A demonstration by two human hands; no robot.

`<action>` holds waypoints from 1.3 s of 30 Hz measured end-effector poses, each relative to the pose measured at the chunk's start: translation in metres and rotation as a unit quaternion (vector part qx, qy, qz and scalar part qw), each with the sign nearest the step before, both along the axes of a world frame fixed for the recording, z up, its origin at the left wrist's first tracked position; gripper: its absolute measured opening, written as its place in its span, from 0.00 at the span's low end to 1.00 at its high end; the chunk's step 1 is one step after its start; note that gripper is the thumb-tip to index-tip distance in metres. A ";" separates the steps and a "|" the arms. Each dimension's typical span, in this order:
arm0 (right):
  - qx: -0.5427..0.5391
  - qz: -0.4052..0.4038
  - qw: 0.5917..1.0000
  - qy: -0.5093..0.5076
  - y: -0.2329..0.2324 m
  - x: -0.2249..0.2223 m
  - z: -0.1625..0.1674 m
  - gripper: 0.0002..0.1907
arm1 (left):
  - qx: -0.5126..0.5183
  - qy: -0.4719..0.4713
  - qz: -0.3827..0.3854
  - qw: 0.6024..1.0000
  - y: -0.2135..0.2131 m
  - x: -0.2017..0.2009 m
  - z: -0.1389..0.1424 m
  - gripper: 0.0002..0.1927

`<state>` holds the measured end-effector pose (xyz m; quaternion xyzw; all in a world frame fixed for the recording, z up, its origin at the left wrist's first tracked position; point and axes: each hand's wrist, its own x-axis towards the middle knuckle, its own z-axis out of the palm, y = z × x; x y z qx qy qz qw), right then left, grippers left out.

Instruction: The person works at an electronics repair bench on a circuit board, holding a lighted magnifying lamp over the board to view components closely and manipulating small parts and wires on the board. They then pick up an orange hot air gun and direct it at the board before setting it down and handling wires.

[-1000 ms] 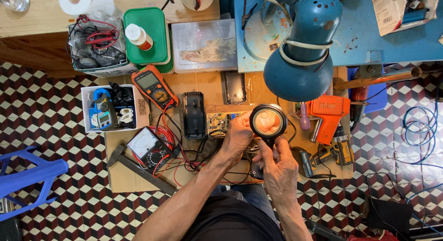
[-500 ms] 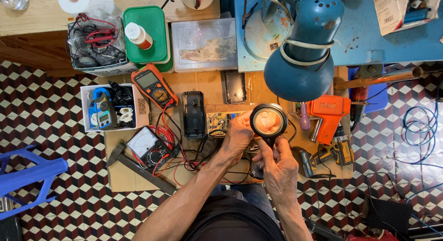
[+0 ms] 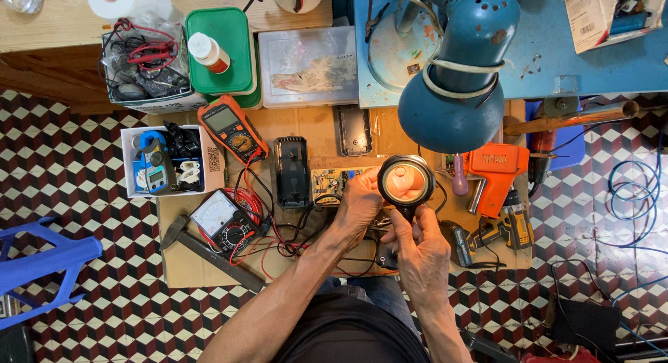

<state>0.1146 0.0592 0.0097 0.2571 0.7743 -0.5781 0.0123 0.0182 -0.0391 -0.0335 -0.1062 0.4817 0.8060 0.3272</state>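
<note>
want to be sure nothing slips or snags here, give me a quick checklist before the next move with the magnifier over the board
1. Magnifier gripped: handle in the right hand, ok.
2. Circuit board steadied: left hand rests at its edge, ok.
3. Lens over the board: it sits to the board's right, over the left fingers, not ok.
4. Light: blue desk lamp hangs right above the lens; on or off, cannot tell.
5. Test leads: red and black wires tangled beside the left wrist, not ok.
6. Orange soldering gun lies apart to the right, ok.
</note>
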 end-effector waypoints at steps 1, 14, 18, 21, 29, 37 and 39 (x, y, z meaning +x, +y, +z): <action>0.007 0.004 1.000 0.003 0.000 0.000 -0.001 0.13 | -0.001 -0.008 -0.002 1.000 0.000 0.000 0.000 0.19; 0.013 0.008 1.000 0.006 -0.001 0.004 -0.004 0.14 | -0.005 0.024 0.004 1.000 -0.002 0.007 -0.008 0.14; 0.005 0.003 1.000 0.000 -0.001 0.004 -0.001 0.14 | -0.003 0.032 0.006 0.999 -0.002 0.007 -0.010 0.14; 0.006 0.002 1.000 -0.003 -0.002 0.003 0.000 0.14 | -0.012 0.020 0.005 1.000 -0.002 0.007 -0.011 0.15; 0.014 0.000 1.000 -0.004 -0.001 0.003 -0.002 0.13 | -0.012 0.025 -0.001 1.000 -0.003 0.006 -0.013 0.15; 0.011 -0.002 1.000 0.003 0.000 0.005 -0.006 0.13 | 0.004 0.010 -0.001 1.000 -0.001 0.005 -0.012 0.19; 0.010 -0.001 1.000 0.006 0.000 0.005 -0.006 0.13 | 0.000 0.015 -0.004 1.000 -0.002 0.004 -0.010 0.18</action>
